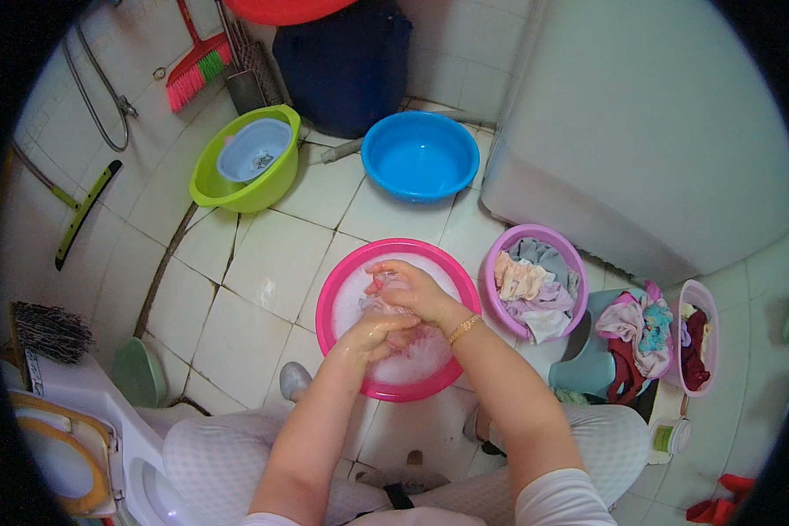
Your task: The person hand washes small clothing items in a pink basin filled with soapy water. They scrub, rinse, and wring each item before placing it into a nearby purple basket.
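Observation:
A round pink plastic basin (pixel 325 304) on the tiled floor holds white suds, with something reddish showing in them at the lower right. Over its middle, both hands grip a wet, light pink cloth (pixel 394 289). My right hand (pixel 417 289), with a gold-coloured bracelet at the wrist, is on the cloth's upper right side. My left hand (pixel 378 334) lies just below it, fingers curled at the cloth's lower edge. The two hands are close together, and they partly hide the cloth.
A blue basin (pixel 421 155) stands beyond; a lime-green basin (pixel 204 167) holds a smaller pale blue one (pixel 237 151). To the right are a purple basin of clothes (pixel 491 289), a teal stool (pixel 582 361) bearing clothes and a pink basket (pixel 709 315). A toilet (pixel 138 454) is lower left.

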`<state>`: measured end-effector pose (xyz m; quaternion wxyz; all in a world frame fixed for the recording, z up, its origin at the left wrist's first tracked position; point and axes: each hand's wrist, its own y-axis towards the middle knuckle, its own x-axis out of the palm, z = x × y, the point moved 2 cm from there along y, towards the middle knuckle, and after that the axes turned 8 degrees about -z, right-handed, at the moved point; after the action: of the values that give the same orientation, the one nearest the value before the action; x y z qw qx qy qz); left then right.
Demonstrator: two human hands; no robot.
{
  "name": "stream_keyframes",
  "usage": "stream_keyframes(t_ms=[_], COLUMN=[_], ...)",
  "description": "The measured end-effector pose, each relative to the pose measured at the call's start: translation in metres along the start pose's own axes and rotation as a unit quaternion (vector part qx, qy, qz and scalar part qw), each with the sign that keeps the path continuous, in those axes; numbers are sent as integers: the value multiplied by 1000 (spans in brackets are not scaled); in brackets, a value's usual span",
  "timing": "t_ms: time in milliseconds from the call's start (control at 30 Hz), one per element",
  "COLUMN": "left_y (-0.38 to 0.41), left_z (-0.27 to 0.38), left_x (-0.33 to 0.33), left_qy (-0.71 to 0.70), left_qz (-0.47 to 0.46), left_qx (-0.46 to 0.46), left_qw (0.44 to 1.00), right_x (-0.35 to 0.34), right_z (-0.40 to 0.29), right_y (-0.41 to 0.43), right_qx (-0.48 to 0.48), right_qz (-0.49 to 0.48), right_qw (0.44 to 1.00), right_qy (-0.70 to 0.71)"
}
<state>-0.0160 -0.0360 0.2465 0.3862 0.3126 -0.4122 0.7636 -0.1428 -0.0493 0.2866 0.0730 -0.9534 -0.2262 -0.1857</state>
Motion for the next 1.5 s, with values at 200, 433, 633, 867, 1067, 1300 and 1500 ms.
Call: stream_keyframes(t_ms=[200, 433, 633, 867, 1067, 1300, 1500], left_y=[7, 34, 36, 40, 42, 38, 37], left_z=[-11, -69, -65, -51, -58, -72, -78], left_x=[-4, -66, -29, 44, -8, -39, -43], left_qy=[274, 513, 547, 504, 370, 410, 480], left_qz=[161, 256, 243, 158, 221, 253, 236], left_qx=[6, 159, 242, 288, 221, 183, 171], left_qw=[948, 804, 764, 799, 875, 857, 828], right_x=[-1, 7, -14, -117, -141, -130, -137], right_z=[27, 97, 81, -102, -240, -140, -141], right_y=[17, 12, -18, -127, -355, -475, -463], right_qx=[-7, 120, 89, 198, 96, 312, 165], right_qz=[-8, 188, 201, 109, 443, 539, 587], right_qw=[936, 815, 875, 776, 688, 407, 387], right_qy=[-352, -535, -432, -589, -566, -668, -691])
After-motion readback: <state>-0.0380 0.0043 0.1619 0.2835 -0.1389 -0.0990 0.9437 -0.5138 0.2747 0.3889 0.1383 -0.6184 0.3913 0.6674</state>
